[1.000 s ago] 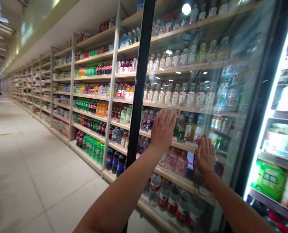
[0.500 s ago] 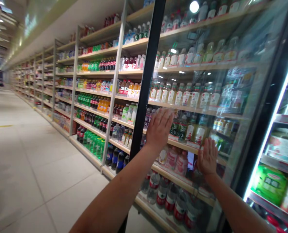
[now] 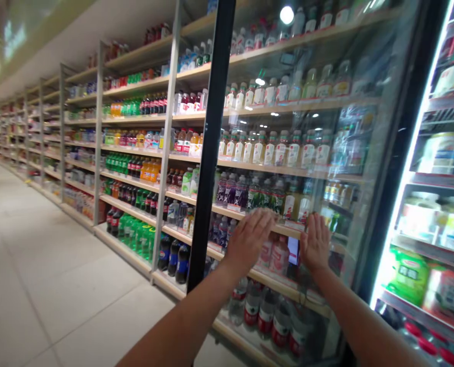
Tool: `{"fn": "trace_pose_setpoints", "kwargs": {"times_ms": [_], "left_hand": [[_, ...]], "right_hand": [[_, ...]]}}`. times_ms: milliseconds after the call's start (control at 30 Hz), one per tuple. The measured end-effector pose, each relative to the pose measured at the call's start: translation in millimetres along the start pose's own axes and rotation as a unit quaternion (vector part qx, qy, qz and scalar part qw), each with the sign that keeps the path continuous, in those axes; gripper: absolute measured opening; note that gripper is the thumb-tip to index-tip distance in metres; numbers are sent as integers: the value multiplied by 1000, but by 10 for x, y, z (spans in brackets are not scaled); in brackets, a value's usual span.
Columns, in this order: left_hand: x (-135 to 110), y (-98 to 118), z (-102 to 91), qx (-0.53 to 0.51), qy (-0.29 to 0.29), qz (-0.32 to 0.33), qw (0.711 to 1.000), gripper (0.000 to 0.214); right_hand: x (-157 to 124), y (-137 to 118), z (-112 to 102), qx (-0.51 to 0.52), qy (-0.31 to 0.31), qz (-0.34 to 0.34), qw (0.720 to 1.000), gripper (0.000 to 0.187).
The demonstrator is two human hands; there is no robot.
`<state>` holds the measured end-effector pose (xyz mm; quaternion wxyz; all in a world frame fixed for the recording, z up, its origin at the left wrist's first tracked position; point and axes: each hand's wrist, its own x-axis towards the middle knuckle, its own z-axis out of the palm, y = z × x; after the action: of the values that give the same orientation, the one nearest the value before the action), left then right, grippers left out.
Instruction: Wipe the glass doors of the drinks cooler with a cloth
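Observation:
Both of my palms lie flat on a glass fridge door [image 3: 326, 153] that stands open into the aisle. My left hand [image 3: 247, 239] is open, fingers spread, pressed on the glass just right of the door's black frame edge [image 3: 211, 153]. My right hand [image 3: 315, 242] is open too, flat on the glass a little further right. Neither hand holds anything. Behind the glass I see shelves of drink bottles [image 3: 272, 148].
The lit fridge interior [image 3: 433, 214] with green and white packs is at the right. Long wooden shelves of soft-drink bottles [image 3: 135, 168] run down the left. The pale tiled aisle floor [image 3: 39, 285] stretches away at the left.
My left hand has slid down the glass, now level with my right hand. The view has shifted slightly; the door's black edge sits further left.

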<state>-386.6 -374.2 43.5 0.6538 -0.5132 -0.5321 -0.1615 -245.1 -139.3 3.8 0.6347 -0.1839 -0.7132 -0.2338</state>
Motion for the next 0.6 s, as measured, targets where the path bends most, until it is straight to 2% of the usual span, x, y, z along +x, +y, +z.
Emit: {"fn": "trace_pose_setpoints", "kwargs": {"times_ms": [133,233,333,467,533,600], "left_hand": [[601,-469,-79,-8,44,-104,994,49],[927,-551,-60,-5,76,-157,985,48],[969,-250,70,-12,53,-131,990,48],[715,345,309,-31,-9,24,999,47],[625,468,372,-31,-9,65,997,45],[648,389,361,-31,-2,61,998,45]], "right_hand": [[7,-2,-1,1,3,-2,1000,66],[7,-3,7,2,4,0,1000,67],[0,-3,22,6,3,7,1000,66],[-12,-3,37,14,-2,14,1000,66],[-11,-7,38,17,3,10,1000,66],[-7,-13,35,19,6,10,1000,66]]}}
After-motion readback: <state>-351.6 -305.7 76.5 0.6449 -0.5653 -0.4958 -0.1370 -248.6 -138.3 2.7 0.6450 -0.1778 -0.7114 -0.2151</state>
